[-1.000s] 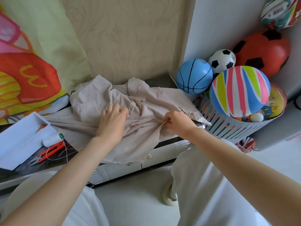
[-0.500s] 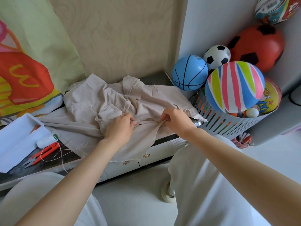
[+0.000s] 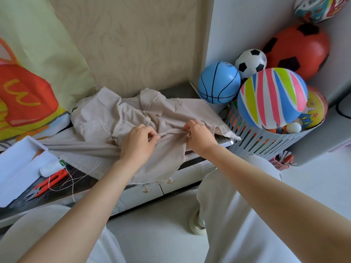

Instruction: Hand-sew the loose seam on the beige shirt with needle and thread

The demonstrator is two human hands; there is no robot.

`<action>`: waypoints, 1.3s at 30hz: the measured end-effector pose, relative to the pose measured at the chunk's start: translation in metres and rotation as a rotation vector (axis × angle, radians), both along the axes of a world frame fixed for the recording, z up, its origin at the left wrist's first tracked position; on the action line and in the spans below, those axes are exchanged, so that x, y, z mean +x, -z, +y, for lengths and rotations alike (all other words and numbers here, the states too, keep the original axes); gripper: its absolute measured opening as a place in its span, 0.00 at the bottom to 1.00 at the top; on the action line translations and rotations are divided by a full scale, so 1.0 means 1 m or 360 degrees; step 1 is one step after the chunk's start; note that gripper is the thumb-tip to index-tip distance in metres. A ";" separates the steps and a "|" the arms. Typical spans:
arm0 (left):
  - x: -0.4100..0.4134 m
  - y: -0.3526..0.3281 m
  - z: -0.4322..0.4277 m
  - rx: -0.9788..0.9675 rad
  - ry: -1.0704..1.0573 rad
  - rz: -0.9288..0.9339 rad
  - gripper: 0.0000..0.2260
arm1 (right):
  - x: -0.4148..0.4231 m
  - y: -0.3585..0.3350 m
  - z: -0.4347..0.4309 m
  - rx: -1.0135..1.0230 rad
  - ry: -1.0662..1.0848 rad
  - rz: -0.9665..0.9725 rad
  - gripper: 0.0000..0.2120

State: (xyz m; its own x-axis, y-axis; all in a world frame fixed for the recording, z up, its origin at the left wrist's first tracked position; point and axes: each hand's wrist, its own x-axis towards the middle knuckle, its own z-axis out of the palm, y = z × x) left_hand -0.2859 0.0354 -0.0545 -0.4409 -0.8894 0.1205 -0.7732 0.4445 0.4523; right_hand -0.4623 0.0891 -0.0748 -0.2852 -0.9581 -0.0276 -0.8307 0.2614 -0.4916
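Nearest me, at the shirt's near hem: the beige shirt [image 3: 95,120] lies crumpled on the desk [image 3: 85,179], its hem hanging over the front edge.
Left of the shirt: orange snips [image 3: 49,182], loose thread [image 3: 72,184] trailing off the desk edge, a white roll [image 3: 49,168] that may be the spool, and a white box [image 3: 15,173]. The needle is too small for me to find.
Left grip: my left grip [image 3: 139,143] pinches a narrow folded edge at the shirt's middle, with thumb and fingers curled round the cloth.
Right grip: my right grip [image 3: 199,137] pinches the same edge further right on the shirt. The folded strip [image 3: 171,131] runs taut between the two.
Step in hand: I judge I am finding the loose seam and stretching it out to look it over. No stitching has begun, and neither grip holds a needle that I can see.
Next move: one grip should pin the seam in place while the other lets go and reaches left of the shirt for thread and needle. Threading will call for a fine, steady pinch.
Right of the shirt, further off: a slatted basket [image 3: 252,143] piled with balls.
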 end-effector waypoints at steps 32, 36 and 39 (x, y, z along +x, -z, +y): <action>0.013 0.001 0.047 0.0125 0.0380 0.0152 0.08 | 0.069 0.018 0.057 -0.0073 0.0747 -0.1782 0.05; 0.012 0.001 0.055 0.0123 0.0321 0.0293 0.02 | 0.072 0.004 0.046 -0.0243 0.0735 -0.1934 0.06; 0.013 0.001 0.056 0.0080 0.0152 0.0276 0.07 | 0.073 -0.007 0.043 -0.0316 0.0679 -0.1914 0.07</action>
State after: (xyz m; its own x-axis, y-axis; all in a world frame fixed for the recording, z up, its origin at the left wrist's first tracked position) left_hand -0.2728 0.0919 -0.0555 -0.5001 -0.8513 0.1584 -0.6372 0.4857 0.5984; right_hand -0.3891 0.1324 -0.0675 -0.4634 -0.8153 -0.3472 0.2888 0.2315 -0.9290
